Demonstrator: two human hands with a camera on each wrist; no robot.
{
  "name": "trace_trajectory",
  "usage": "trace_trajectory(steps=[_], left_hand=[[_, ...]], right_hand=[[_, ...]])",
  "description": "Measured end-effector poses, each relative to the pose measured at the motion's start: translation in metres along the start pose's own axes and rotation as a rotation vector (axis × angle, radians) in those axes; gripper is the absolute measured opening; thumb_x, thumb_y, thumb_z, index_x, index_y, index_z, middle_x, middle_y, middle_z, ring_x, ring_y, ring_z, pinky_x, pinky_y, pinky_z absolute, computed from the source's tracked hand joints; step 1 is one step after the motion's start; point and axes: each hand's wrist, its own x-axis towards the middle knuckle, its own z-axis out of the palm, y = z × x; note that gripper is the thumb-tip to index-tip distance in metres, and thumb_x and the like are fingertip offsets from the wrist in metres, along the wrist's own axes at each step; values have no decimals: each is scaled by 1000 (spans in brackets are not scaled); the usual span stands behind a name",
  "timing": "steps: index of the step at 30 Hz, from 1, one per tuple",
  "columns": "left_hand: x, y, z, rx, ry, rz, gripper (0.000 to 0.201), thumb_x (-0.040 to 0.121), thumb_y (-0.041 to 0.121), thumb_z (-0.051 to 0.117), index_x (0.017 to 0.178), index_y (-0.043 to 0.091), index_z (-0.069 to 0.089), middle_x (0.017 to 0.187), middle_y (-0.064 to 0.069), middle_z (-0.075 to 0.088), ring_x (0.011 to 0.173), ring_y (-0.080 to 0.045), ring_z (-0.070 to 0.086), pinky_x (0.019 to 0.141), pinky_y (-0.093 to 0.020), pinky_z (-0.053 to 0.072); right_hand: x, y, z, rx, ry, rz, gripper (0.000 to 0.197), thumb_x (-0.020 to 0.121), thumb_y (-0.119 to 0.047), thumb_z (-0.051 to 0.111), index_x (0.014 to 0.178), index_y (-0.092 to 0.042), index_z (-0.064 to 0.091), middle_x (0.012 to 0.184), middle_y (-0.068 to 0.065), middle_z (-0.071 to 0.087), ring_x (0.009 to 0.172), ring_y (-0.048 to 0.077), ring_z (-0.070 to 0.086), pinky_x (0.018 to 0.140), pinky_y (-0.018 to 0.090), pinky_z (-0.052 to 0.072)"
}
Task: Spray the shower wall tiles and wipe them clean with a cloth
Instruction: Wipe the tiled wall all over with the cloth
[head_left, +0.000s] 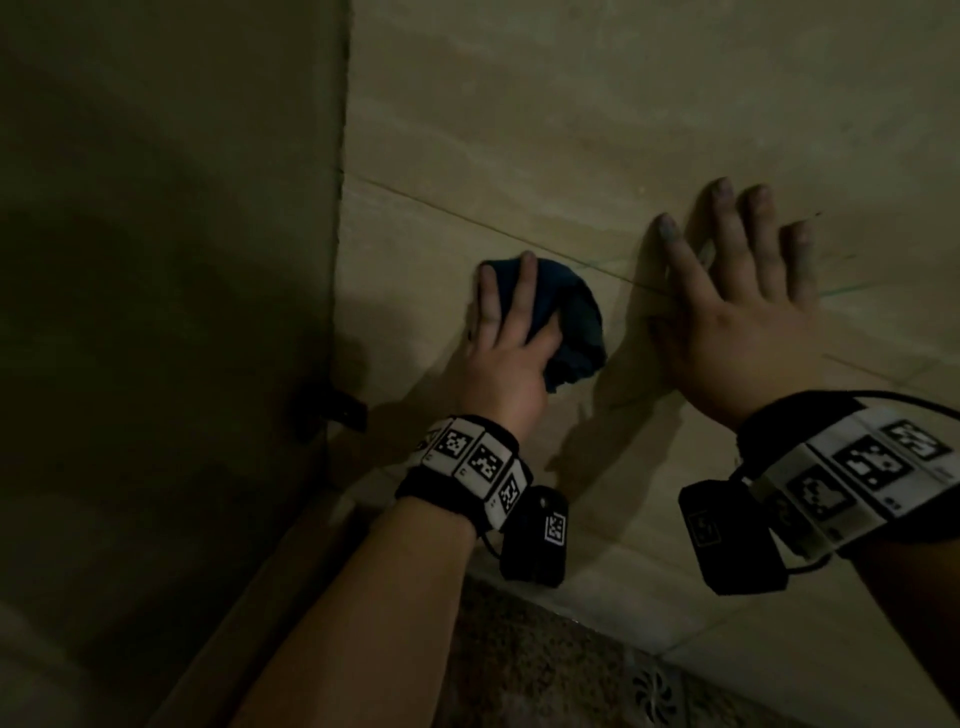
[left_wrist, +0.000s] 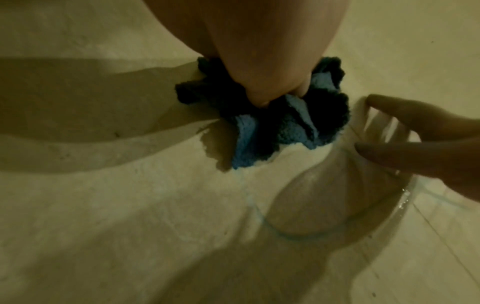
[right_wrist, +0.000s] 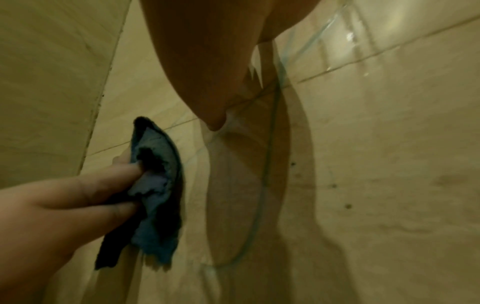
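Note:
A bunched blue cloth (head_left: 571, 322) lies against the beige shower wall tiles (head_left: 571, 130), just below a grout line. My left hand (head_left: 504, 338) grips it, with fingers laid over the top and the thumb tucked underneath. In the right wrist view the left hand's fingers (right_wrist: 116, 174) dig into the cloth (right_wrist: 158, 205). My right hand (head_left: 737, 301) lies flat on the wall to the right of the cloth, fingers spread and holding nothing. A thin bluish wet streak (left_wrist: 285, 236) curves across the tile below the cloth (left_wrist: 298, 127). No spray bottle is in view.
A darker side wall (head_left: 156, 260) meets the tiled wall at a corner on the left. A small dark fitting (head_left: 332, 410) sticks out near the corner's base. Below are a speckled floor (head_left: 519, 649) and a round floor drain (head_left: 657, 696).

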Motion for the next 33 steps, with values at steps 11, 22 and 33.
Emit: trace_trajectory(steps=[11, 22, 33], left_hand=[[33, 23, -17, 47, 21, 10, 62, 92, 5, 46, 145, 35, 30, 148, 3, -35, 137, -38, -30, 111, -44, -14], [32, 70, -9, 196, -17, 91, 59, 92, 12, 46, 144, 35, 28, 150, 0, -36, 137, -40, -30, 108, -56, -18], [15, 80, 34, 69, 142, 240, 43, 79, 18, 38, 120, 24, 45, 154, -11, 14, 139, -44, 6, 114, -54, 4]], right_hand=[[-2, 44, -19, -11, -3, 142, 82, 87, -38, 61, 151, -24, 11, 157, 17, 0, 144, 36, -1, 112, 56, -1], [9, 90, -47, -34, 22, 204, 69, 96, -35, 45, 151, -30, 3, 158, 13, -6, 144, 37, -7, 113, 55, -5], [-14, 103, -44, -14, -88, 104, 66, 99, -31, 42, 150, -36, 0, 158, 3, -13, 144, 25, -14, 114, 43, -10]])
